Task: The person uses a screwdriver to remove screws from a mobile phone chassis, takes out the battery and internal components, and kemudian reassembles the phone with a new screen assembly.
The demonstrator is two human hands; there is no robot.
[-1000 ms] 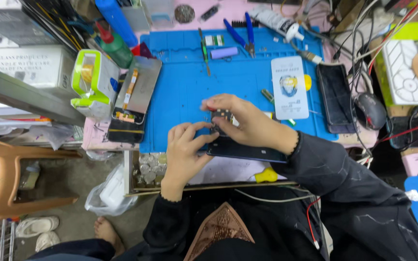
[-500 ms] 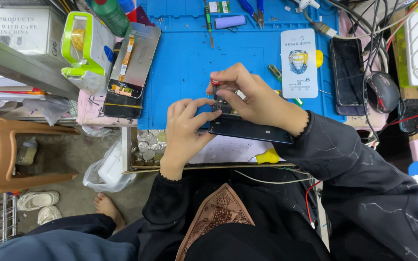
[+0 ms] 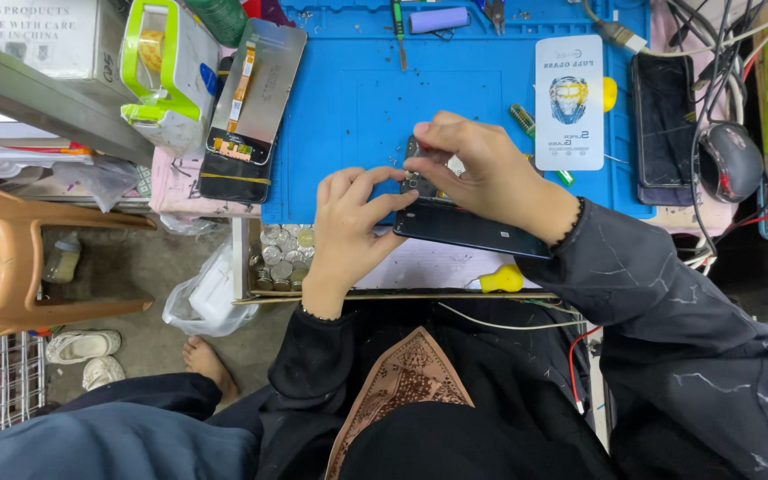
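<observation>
A dark phone [image 3: 468, 229] lies tilted at the near edge of the blue work mat [image 3: 357, 107], raised between both hands. My left hand [image 3: 348, 227] grips its left end, thumb and forefinger reaching toward the top corner. My right hand [image 3: 482, 169] curls over the phone's upper end, fingertips pinched on a small dark part there [image 3: 420, 182]. What the fingertips hold is too small to tell. Both sleeves are black.
A phone screen panel [image 3: 246, 107] and a green-and-white device [image 3: 166, 67] lie at the left. A white screen-protector packet [image 3: 569, 102], another black phone [image 3: 664, 124] and a mouse [image 3: 729, 160] lie at the right. An open drawer of coins [image 3: 282, 258] sits below the mat. An orange plastic stool [image 3: 20, 267] stands at the left.
The view has shifted so the bench sits higher in frame. Both hands stay on the phone; the right hand's fingers have closed tighter over its upper end.
</observation>
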